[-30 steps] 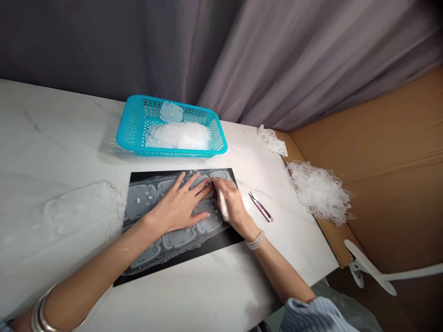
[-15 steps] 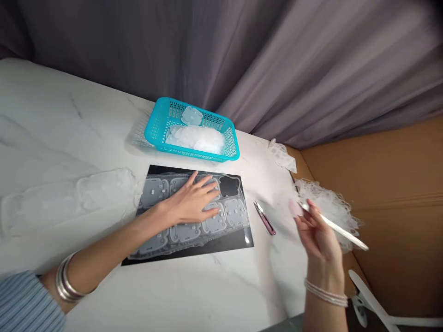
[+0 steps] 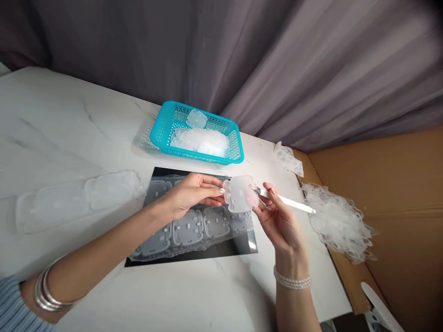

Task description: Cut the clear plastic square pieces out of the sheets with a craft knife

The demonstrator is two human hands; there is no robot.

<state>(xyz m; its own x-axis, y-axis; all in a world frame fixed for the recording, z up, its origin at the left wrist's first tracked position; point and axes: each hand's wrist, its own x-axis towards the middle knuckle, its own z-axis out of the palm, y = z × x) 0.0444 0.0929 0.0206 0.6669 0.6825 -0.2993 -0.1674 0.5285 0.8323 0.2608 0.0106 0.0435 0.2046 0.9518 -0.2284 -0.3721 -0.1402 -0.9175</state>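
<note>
My left hand [image 3: 195, 193] pinches the left edge of a translucent, frosted silicone-like piece [image 3: 238, 194] between thumb and fingers. The piece is held up above a black mat [image 3: 214, 252]. My right hand [image 3: 282, 216] grips a white-handled craft knife [image 3: 294, 204], its metal tip close to the right edge of the piece. Pinkish fingertips of that hand show through the piece from behind. On the mat lies a clear moulded sheet [image 3: 187, 227] with rows of similar rounded shapes, partly hidden by my left hand and arm.
A turquoise basket [image 3: 157, 131] with a heap of translucent pieces [image 3: 207, 140] stands behind the mat. More translucent sheets [image 3: 83, 198] lie at left. A tangled scrap pile [image 3: 337, 221] and a crumpled scrap [image 3: 288, 157] sit at right, beside a cardboard wall [image 3: 391, 184].
My left hand has lifted off the sheet and now grips the translucent piece. My right hand has moved left with the craft knife, from near the scrap pile to over the mat. The snips are now hidden.
</note>
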